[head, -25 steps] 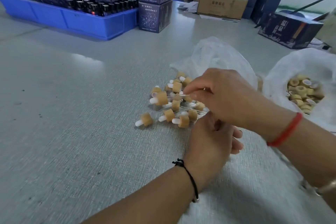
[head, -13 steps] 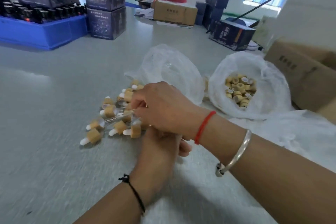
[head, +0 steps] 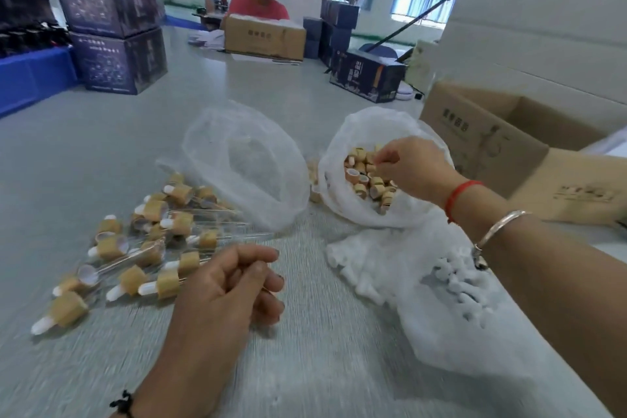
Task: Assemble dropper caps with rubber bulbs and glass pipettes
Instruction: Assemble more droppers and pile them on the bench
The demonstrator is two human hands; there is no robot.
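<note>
Right hand (head: 412,164) reaches into the cap bag (head: 342,210), fingertips pinched over the loose caps (head: 368,180); whether one is held cannot be told. Left of the bag lie assembled droppers (head: 149,241). Left hand (head: 225,285), near the droppers, rests with fingers loosely curled; contents unclear. White bulbs (head: 454,285) lie in front of the bag.

one head-worn view looks forward and down, close over the table (head: 101,153).

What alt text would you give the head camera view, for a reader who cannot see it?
A person's right hand reaches into a white bag of loose tan caps, fingers curled over them, while the left hand rests loosely curled on the grey table. A pile of finished droppers lies left of it, and a bag of white rubber bulbs lies on the right.
</note>
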